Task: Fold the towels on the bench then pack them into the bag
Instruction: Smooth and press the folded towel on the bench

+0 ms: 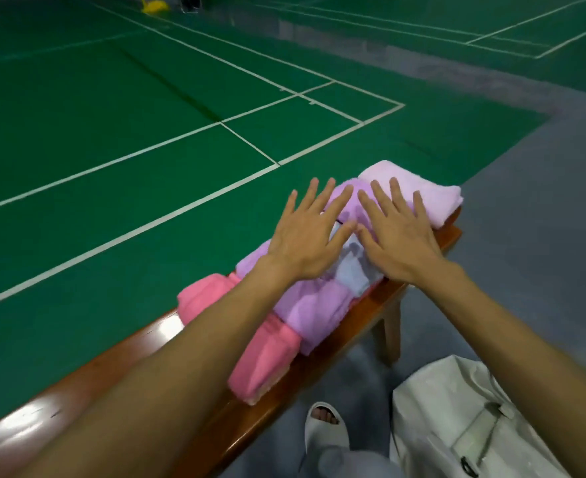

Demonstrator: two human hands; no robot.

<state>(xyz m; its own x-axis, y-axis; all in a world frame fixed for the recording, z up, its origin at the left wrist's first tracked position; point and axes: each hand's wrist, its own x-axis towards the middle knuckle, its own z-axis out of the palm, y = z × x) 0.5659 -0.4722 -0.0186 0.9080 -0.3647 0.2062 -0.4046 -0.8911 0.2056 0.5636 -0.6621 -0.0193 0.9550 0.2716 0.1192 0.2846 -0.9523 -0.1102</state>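
A glossy wooden bench (78, 384) runs from lower left to the right. On it lie a pink towel (267, 360), a lilac towel (315, 305) across the middle with a pale blue-white piece (352, 270) on top, and a folded light pink towel (433, 198) at the far end. My left hand (305, 232) and my right hand (398, 232) are spread flat, fingers straight, over the lilac towel; whether they touch it I cannot tell. A white fabric bag (457, 419) stands on the floor at the lower right.
A green badminton court floor (112, 115) with white lines lies beyond the bench. Grey floor (543, 219) lies to the right. My foot in a white slipper (326, 429) stands beside the bag. A bench leg (390, 332) is near the bag.
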